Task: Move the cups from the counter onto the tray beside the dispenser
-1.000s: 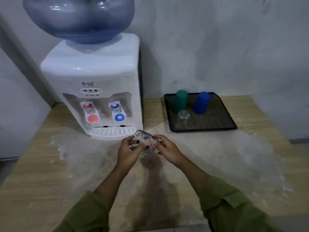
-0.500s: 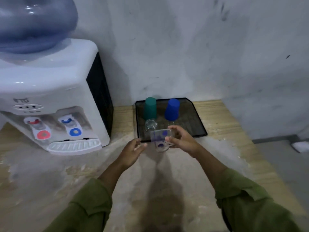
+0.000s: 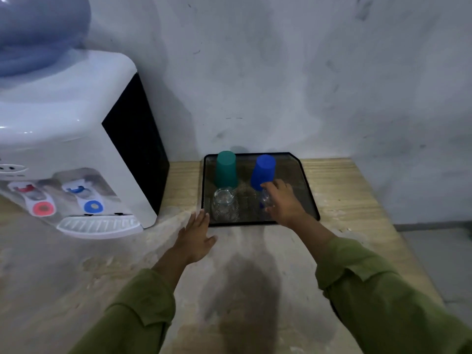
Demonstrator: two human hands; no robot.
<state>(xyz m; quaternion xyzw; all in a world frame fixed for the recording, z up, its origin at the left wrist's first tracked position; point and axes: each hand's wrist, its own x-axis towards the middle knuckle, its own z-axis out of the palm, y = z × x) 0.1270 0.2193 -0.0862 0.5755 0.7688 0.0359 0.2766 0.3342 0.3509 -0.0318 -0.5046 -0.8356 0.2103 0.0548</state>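
Note:
A black mesh tray (image 3: 307, 192) sits on the counter to the right of the white water dispenser (image 3: 76, 139). On it stand a green cup (image 3: 226, 168) and a blue cup (image 3: 263, 171), both upside down, with a clear glass cup (image 3: 223, 204) in front of the green one. My right hand (image 3: 283, 200) is over the tray's front right part, shut on a second clear glass cup (image 3: 265, 199) just in front of the blue cup. My left hand (image 3: 195, 236) hovers open over the counter by the tray's front left corner, holding nothing.
The wooden counter (image 3: 344, 200) has pale whitish stains across its front. A grey wall rises right behind the tray. The counter's right edge drops to a grey floor (image 3: 439, 251). The blue water bottle (image 3: 38, 29) tops the dispenser.
My right hand carried the clear glass cup from in front of the dispenser to the tray. My left hand let go of it and now hangs open. The view shifted right.

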